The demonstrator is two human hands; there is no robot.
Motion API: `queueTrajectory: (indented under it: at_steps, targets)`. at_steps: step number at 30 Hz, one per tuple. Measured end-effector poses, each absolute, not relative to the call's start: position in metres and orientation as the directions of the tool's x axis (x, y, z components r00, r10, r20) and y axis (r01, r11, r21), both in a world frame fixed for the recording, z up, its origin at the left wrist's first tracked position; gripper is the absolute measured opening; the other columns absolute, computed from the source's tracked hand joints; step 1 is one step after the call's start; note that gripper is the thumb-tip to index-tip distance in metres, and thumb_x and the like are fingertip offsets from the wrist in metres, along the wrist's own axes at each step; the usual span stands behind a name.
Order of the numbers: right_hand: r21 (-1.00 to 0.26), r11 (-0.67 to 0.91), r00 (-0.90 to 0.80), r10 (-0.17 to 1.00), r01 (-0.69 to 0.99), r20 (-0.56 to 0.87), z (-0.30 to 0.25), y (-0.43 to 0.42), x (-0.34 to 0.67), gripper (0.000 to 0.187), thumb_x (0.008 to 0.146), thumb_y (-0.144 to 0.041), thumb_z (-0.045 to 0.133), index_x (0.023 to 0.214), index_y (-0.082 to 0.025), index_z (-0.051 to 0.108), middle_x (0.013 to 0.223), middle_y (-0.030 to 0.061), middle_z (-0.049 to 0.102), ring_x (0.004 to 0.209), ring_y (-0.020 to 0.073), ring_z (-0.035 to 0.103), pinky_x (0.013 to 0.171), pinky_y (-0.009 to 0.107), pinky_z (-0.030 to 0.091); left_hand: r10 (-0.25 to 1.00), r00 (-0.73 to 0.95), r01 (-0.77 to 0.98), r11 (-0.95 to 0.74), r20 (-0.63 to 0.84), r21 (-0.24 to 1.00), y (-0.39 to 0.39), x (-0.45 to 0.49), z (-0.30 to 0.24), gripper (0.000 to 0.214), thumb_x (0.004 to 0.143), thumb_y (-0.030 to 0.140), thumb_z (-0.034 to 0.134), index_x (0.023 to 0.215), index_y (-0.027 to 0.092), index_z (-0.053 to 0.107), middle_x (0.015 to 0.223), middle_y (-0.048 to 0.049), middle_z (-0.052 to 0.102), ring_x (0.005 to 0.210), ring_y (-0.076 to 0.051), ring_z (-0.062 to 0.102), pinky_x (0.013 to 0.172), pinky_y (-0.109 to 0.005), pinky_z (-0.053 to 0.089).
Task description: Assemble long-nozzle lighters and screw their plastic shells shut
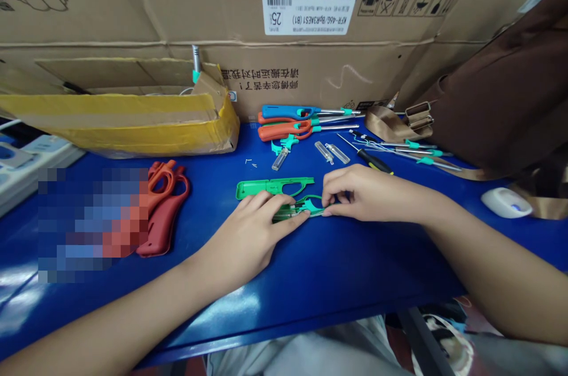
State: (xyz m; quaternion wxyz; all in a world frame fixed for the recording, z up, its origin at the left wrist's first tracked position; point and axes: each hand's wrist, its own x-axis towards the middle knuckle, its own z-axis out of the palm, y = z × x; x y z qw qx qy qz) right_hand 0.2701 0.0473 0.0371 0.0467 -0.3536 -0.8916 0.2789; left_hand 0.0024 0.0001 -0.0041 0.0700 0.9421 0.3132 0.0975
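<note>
My left hand (261, 225) is closed over a green lighter body half (284, 214) lying on the blue table, its thumb and forefinger on either side. A teal trigger (312, 206) sits in this half, beside a clear fuel tank mostly hidden by my fingers. At the half's right end, the thumb and forefinger of my right hand (355, 195) pinch near the teal part; exactly what lies between the fingertips is hidden. Just behind my hands rests another green lighter shell half (275, 186), its inner side facing up.
Blue and orange assembled lighters (288, 129) lie at the back. Nearby are clear tanks (338, 153), a screwdriver (373, 160) and metal lighter tubes (426, 158). Orange and red shells (162, 216) lie left, partly pixelated. A taped carton (177, 127) and brown bag (497, 86) flank the back.
</note>
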Motion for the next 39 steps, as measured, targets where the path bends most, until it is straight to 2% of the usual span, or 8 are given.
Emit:
queueTrajectory:
  at_steps: [6,14,19,25,32,39]
  targets:
    - [-0.462,0.687,-0.796,0.601,0.561,-0.074,0.0368,0.0454,0.2692,0.015,0.094,-0.012,0.06,0.09,-0.017,0.073,0.089,0.0037,0.069,0.085,0.0168,0.065,0.078,0.027,0.046,0.592,0.786,0.558,-0.804,0.179,0.206,0.0009,0.0012,-0.0046,0.056,0.097,0.005,0.047,0.147,0.029,0.054,0.136,-0.0128,0.059,0.117,-0.03,0.053,0.098,-0.05,0.052]
    - [-0.292,0.763,-0.809,0.584,0.577,-0.07,0.0392,0.0407,0.2677,0.019,0.099,-0.017,0.05,0.089,-0.018,0.066,0.092,0.0043,0.066,0.082,0.0176,0.063,0.071,0.028,0.043,0.591,0.784,0.563,-0.806,0.19,0.182,0.0022,0.0008,-0.0031,0.056,0.097,0.006,0.045,0.147,0.03,0.055,0.136,-0.0119,0.06,0.115,-0.029,0.056,0.099,-0.05,0.054]
    - [-0.283,0.781,-0.822,0.568,0.556,-0.046,0.0374,0.039,0.2666,0.015,0.098,-0.029,0.058,0.091,-0.018,0.066,0.089,0.0035,0.066,0.079,0.0175,0.062,0.067,0.028,0.041,0.59,0.781,0.564,-0.807,0.207,0.174,0.0022,0.0014,-0.003,0.056,0.097,0.006,0.046,0.147,0.028,0.055,0.135,-0.0122,0.061,0.113,-0.028,0.056,0.098,-0.049,0.054]
    - [-0.285,0.809,-0.847,0.53,0.514,-0.023,0.034,0.0396,0.2639,0.023,0.101,-0.021,0.051,0.089,-0.018,0.07,0.084,0.0034,0.066,0.078,0.0165,0.061,0.068,0.027,0.041,0.587,0.785,0.562,-0.809,0.195,0.173,0.0018,0.0012,-0.0028,0.056,0.096,0.005,0.047,0.147,0.026,0.056,0.135,-0.0141,0.06,0.112,-0.03,0.056,0.096,-0.05,0.055]
    - [-0.327,0.776,-0.829,0.557,0.539,-0.045,0.0374,0.039,0.2644,0.019,0.099,-0.023,0.055,0.092,-0.018,0.072,0.087,0.0041,0.067,0.081,0.0174,0.064,0.071,0.027,0.044,0.584,0.79,0.557,-0.811,0.189,0.179,0.0019,0.0015,-0.0034,0.055,0.096,0.006,0.047,0.147,0.027,0.055,0.135,-0.0132,0.059,0.114,-0.029,0.054,0.097,-0.05,0.054]
    - [-0.367,0.758,-0.822,0.569,0.539,-0.03,0.0346,0.0406,0.2663,0.017,0.096,-0.015,0.055,0.09,-0.019,0.071,0.088,0.003,0.068,0.083,0.017,0.064,0.072,0.028,0.044,0.587,0.788,0.56,-0.808,0.186,0.183,0.0016,0.001,-0.0037,0.057,0.096,0.004,0.047,0.147,0.028,0.056,0.136,-0.0128,0.058,0.113,-0.029,0.054,0.097,-0.05,0.054]
